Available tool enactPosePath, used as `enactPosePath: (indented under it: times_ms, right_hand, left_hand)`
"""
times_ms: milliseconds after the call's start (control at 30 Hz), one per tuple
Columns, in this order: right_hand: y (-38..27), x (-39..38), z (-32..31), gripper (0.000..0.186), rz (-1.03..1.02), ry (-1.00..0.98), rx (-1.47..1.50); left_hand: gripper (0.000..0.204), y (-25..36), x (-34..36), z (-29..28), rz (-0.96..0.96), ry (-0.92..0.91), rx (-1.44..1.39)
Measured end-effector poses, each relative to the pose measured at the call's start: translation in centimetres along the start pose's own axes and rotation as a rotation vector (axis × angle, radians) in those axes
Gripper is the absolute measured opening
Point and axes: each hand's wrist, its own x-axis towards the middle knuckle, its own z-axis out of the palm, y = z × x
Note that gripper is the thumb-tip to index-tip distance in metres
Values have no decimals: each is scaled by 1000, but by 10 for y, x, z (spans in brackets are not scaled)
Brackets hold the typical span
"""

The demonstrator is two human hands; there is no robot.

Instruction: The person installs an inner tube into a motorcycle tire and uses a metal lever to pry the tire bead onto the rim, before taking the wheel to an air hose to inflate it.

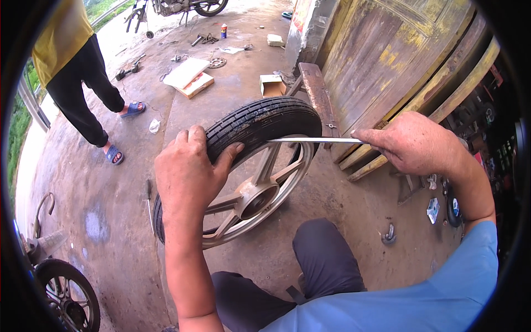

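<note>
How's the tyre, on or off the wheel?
Apparently partly on: the tyre wraps the wheel above, but its lower rim shows bare. Far side: cannot tell.

Head view: left one of two side-by-side fisheyes on the wearer's head
Facing: steeply down and forward, over the blue cloth shirt [398,301] and grey-brown concrete floor [127,265]
Black rubber tyre [265,119]: close by, at mid-picture with the bare hands [188,169]
Floor's far edge: farthest off, the dark metal motorcycle [176,8] there small and cropped
Rim: round, black, straight lines bowing toward it

A motorcycle repair workshop — motorbike [178,6], loose wheel [247,200], sprocket [222,64] on floor [123,243]
</note>
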Motion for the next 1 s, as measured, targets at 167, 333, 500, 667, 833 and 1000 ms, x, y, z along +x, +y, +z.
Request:
enactPosePath:
  times_ms: [167,333,500,667,833,1000]
  right_hand:
    - [-25,-19,110,55,55,183,351]
    - [-69,0,217,60,28,465,684]
    - [-103,41,267,55,57,696,902]
    - [-80,57,315,40,116,825,824]
    - [-56,10,433,19,643,424,1174]
    - [-87,-57,652,22,559,214,851]
  left_hand:
    - [53,-5,0,-1,-3,24,22]
    - [60,-7,0,6,22,31,25]
    - [59,-11,4,9,14,28,27]
    - [65,-14,0,8,31,13,-21]
    - [83,-21,-6,4,68,-35,-9]
    - [96,-21,-9,12,133,-52,31]
